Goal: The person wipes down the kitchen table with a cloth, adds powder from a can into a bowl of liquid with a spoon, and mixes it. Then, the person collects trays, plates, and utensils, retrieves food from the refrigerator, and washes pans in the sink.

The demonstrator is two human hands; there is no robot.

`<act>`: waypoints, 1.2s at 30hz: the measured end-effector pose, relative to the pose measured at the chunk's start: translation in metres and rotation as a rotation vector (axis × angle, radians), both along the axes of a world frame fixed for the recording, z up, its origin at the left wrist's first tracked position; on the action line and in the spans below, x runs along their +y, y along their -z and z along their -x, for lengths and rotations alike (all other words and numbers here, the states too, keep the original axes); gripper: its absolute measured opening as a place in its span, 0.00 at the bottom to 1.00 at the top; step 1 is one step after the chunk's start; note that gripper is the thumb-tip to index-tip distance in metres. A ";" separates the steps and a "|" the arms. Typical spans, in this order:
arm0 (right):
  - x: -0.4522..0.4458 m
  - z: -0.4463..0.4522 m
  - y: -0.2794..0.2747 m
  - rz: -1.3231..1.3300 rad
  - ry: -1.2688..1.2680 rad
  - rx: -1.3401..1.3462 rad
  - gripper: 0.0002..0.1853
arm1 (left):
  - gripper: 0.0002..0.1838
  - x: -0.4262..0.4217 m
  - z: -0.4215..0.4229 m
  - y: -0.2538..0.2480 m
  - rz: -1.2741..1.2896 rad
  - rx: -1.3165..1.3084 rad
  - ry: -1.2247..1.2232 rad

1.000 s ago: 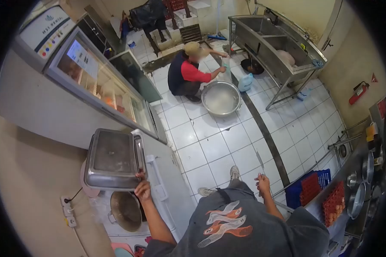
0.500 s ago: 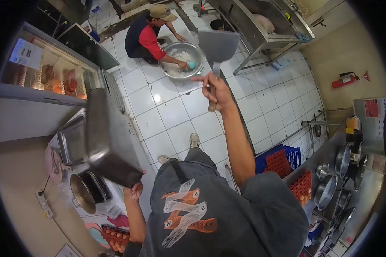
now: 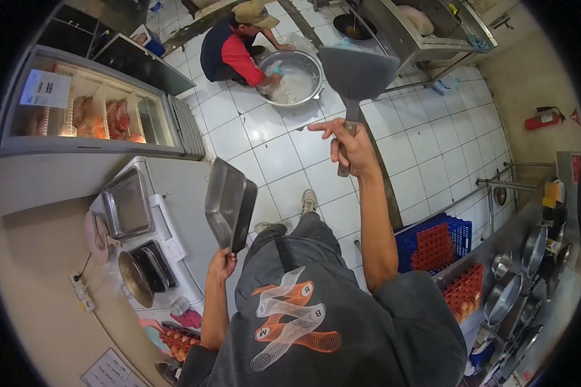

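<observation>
In the head view, a deep metal pan (image 3: 231, 203) is held up by the left hand (image 3: 222, 264), left of the middle of the frame. The pan is tilted steeply, and its lower end is gripped by the fingers, which are closed on the rim. A broad flat spatula (image 3: 359, 71) is held in the right hand (image 3: 354, 148), above the middle of the frame. Its handle is clasped between the thumb and some fingers, while at least one finger is stretched out to the left, apart from the handle. The blade is pointed towards the top of the frame. The pan and the spatula are held well apart.

At the left of the frame, a shallow metal tray (image 3: 128, 203), dark trays (image 3: 155, 266) and a round pan (image 3: 136, 278) are set out beside one another. At the top, a large metal basin (image 3: 292, 79) on the tiled floor (image 3: 284, 155) is reached into by a crouching person (image 3: 224, 51). At the lower right, red egg trays (image 3: 434, 248) are seen at a blue crate (image 3: 459, 236).
</observation>
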State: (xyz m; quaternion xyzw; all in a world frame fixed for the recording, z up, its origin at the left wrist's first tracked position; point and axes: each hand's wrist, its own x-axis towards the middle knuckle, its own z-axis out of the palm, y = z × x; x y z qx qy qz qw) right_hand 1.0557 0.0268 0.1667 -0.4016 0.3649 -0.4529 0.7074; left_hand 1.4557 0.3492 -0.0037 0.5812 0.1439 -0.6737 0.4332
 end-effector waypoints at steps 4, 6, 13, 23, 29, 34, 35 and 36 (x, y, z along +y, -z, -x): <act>0.028 -0.001 0.034 -0.133 0.010 0.326 0.24 | 0.06 0.000 -0.013 0.018 -0.135 -0.149 0.133; 0.055 0.002 0.081 -0.251 -0.013 0.465 0.25 | 0.03 0.002 -0.015 0.020 -0.246 -0.240 0.158; 0.306 0.043 0.310 -0.910 0.011 0.438 0.30 | 0.03 0.012 -0.055 0.054 -0.230 -0.040 0.185; 0.630 -0.044 0.247 -1.241 0.536 -0.015 0.32 | 0.08 0.004 -0.091 0.134 -0.339 0.202 0.313; 0.725 -0.127 0.320 -1.074 0.917 0.091 0.35 | 0.13 -0.002 -0.110 0.231 -0.417 0.447 0.465; 0.722 -0.151 0.306 -1.107 1.131 0.255 0.33 | 0.14 -0.020 -0.069 0.193 -0.688 0.259 0.473; 0.716 -0.141 0.308 -1.086 1.121 0.238 0.33 | 0.15 -0.030 -0.054 0.196 -0.688 0.283 0.506; 0.710 -0.127 0.306 -1.068 1.105 0.226 0.33 | 0.15 -0.038 -0.044 0.199 -0.681 0.311 0.513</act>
